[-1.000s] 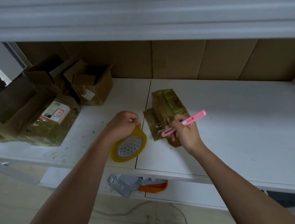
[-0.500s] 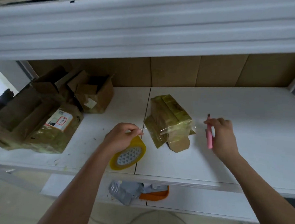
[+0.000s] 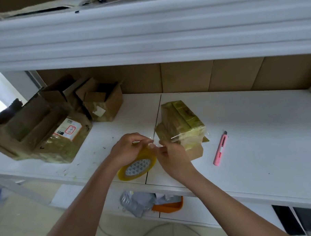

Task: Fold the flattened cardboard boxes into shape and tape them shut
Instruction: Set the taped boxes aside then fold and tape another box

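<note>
On a white counter (image 3: 259, 140), the left hand (image 3: 129, 151) grips a yellow tape roll (image 3: 138, 167) — the right hand (image 3: 172, 156) pinches its clear strip, stretched to the taped cardboard box (image 3: 181, 122) just beyond.

To your far left, a white label (image 3: 72, 129) on a tape-wrapped cardboard box (image 3: 50, 140) bears a handwritten "3-3-3" inside a red outline. Its other print is too small to read.

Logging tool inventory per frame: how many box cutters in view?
1. The pink box cutter lies on the white table, right of the taped box, touched by neither hand. Others could be hidden inside the open boxes at left.
</note>
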`<action>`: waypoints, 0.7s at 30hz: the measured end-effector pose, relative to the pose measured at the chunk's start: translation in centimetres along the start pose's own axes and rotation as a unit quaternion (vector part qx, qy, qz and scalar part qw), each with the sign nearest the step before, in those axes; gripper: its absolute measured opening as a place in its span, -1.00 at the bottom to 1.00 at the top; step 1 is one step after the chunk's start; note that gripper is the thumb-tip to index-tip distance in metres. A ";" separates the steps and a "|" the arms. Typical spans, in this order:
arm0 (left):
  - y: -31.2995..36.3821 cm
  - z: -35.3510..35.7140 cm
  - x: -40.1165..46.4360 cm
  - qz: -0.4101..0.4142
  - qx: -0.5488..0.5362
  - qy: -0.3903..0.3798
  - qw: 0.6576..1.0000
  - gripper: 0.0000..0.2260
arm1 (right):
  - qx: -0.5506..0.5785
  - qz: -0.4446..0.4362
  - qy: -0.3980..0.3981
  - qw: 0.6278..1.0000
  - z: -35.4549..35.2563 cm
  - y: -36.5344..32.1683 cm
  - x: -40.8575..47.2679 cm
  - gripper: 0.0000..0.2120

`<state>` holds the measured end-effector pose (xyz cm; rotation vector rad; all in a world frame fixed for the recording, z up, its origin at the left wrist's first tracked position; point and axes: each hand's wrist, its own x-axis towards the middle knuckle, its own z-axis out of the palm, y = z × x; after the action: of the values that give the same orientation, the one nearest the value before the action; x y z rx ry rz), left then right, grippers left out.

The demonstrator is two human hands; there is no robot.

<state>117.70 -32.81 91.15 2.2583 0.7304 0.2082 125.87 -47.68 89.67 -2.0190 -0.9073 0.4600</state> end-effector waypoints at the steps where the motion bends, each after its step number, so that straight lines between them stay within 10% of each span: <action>1: -0.1 -0.1 -0.2 0.007 -0.004 -0.001 1.000 -0.82 | 0.045 0.032 0.003 0.998 0.5 -0.2 0.8 -0.61; 12: -1.7 -1.9 -1.6 0.045 -0.094 -0.012 0.994 -0.83 | 0.208 0.057 0.004 0.976 3.0 -0.4 2.8 -0.82; 17: -3.4 -3.9 -2.1 -0.034 -0.081 0.035 0.995 -0.29 | 0.192 0.057 0.062 0.978 4.4 -0.4 3.5 -0.78; 21: -6.6 -5.6 -4.0 -0.025 -0.164 -0.034 0.986 -0.40 | 0.327 0.143 0.074 0.931 6.8 -0.3 3.9 -0.77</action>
<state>109.55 -27.98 90.81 1.9239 0.6627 0.2087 124.19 -40.91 86.14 -1.5333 -0.2963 0.6591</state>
